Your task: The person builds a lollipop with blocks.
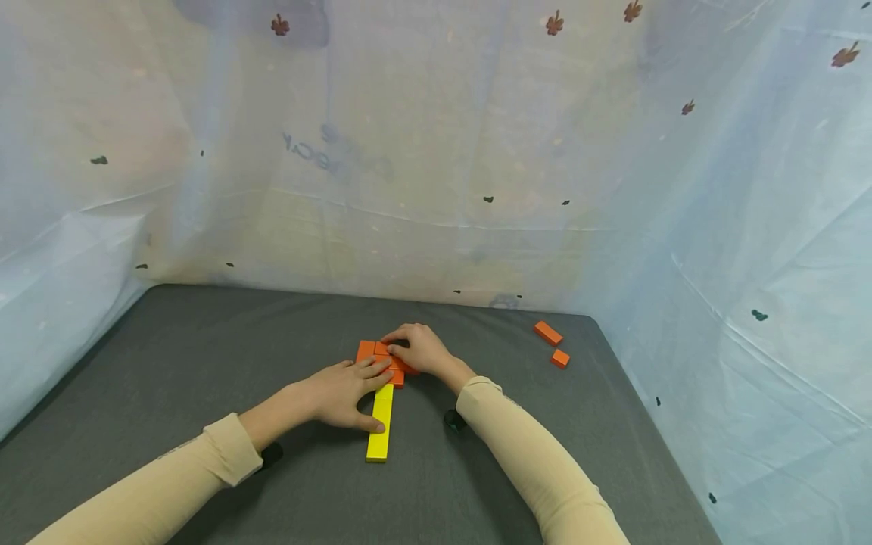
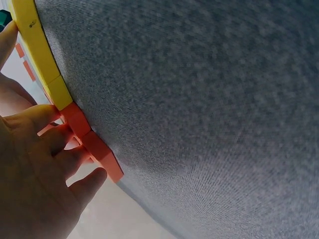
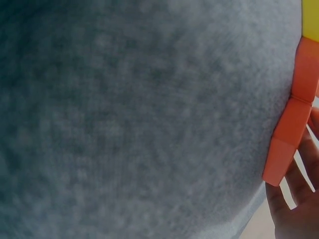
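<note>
Several orange blocks [image 1: 365, 350] lie fitted together flat on the dark table, in a wider patch at the far end of a yellow strip [image 1: 378, 443] of blocks. My left hand [image 1: 344, 393] is spread over them from the left. Its fingers rest on the orange blocks, and its thumb touches the yellow strip. From the right, my right hand [image 1: 425, 350] reaches to the far side of the patch, its fingertips against the orange edge. In the right wrist view, the fingers [image 3: 297, 181] lie spread along the orange row [image 3: 291, 119]. Both hands partly hide the patch.
Two loose orange pieces, a longer block [image 1: 548, 333] and a small one [image 1: 560, 358], lie at the table's far right. Pale plastic sheeting [image 1: 409, 151] hangs behind and along the sides of the grey table [image 1: 272, 325].
</note>
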Demonstrator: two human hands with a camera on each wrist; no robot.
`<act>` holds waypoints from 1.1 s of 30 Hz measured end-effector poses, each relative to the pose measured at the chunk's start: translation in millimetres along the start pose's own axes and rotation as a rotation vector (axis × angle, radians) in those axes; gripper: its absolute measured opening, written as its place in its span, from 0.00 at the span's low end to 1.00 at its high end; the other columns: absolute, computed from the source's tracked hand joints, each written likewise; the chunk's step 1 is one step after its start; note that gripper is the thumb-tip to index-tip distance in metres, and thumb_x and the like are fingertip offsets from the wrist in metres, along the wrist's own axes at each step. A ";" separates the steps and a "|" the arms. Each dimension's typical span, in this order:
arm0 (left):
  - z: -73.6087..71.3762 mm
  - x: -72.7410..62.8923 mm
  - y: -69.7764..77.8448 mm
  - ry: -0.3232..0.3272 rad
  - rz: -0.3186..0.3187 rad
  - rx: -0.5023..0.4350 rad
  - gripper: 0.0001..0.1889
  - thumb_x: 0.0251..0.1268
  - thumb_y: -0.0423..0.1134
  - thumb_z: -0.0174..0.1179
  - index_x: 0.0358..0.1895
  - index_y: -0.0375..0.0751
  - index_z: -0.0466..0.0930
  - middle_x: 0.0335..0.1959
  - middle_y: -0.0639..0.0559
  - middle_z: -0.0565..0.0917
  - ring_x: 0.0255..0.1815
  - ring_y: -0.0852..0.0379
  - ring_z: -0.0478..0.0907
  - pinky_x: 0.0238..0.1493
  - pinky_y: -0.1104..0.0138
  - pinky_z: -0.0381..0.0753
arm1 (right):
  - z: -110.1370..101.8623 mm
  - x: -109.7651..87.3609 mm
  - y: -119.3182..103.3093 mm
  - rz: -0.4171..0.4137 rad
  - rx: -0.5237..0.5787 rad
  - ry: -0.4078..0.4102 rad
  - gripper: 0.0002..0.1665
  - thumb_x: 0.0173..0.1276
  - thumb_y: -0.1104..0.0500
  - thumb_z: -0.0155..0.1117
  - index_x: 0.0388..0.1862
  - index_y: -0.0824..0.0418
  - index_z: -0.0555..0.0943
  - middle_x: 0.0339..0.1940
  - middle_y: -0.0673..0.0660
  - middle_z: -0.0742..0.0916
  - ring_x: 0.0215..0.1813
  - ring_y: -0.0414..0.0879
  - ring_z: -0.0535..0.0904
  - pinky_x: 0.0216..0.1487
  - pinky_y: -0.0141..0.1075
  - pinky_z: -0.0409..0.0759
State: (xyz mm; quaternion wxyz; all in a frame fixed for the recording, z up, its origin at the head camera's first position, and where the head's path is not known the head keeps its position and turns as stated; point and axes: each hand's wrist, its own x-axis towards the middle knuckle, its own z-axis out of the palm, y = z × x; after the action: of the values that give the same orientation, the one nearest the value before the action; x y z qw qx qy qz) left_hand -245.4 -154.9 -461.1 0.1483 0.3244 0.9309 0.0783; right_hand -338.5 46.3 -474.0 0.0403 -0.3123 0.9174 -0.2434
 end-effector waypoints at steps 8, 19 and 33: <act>1.9 0.4 0.0 0.001 0.005 -0.001 0.53 0.65 0.74 0.60 0.84 0.45 0.57 0.85 0.46 0.53 0.85 0.42 0.50 0.79 0.38 0.55 | -10.2 -8.0 4.3 -0.011 0.042 0.022 0.18 0.80 0.55 0.62 0.65 0.56 0.85 0.61 0.54 0.86 0.66 0.52 0.79 0.70 0.49 0.76; 0.6 0.2 0.4 -0.002 -0.005 0.014 0.53 0.64 0.74 0.60 0.84 0.46 0.56 0.85 0.46 0.54 0.85 0.42 0.51 0.79 0.38 0.55 | -51.7 -44.8 24.7 -0.003 0.080 0.120 0.21 0.79 0.56 0.64 0.67 0.59 0.83 0.64 0.57 0.85 0.68 0.56 0.78 0.68 0.55 0.76; 0.6 -2.8 1.4 0.008 0.017 0.015 0.52 0.65 0.72 0.61 0.84 0.46 0.56 0.86 0.46 0.52 0.85 0.40 0.50 0.79 0.38 0.55 | -96.9 -116.3 98.4 0.165 0.018 0.229 0.21 0.78 0.60 0.64 0.66 0.65 0.83 0.65 0.64 0.84 0.67 0.64 0.78 0.65 0.62 0.76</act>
State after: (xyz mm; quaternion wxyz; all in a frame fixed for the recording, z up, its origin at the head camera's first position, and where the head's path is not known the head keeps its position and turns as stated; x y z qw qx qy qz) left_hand -242.3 -155.5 -460.7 0.1417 0.3330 0.9293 0.0740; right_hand -321.6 223.5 -444.4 -0.0417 -0.2054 0.9364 -0.2815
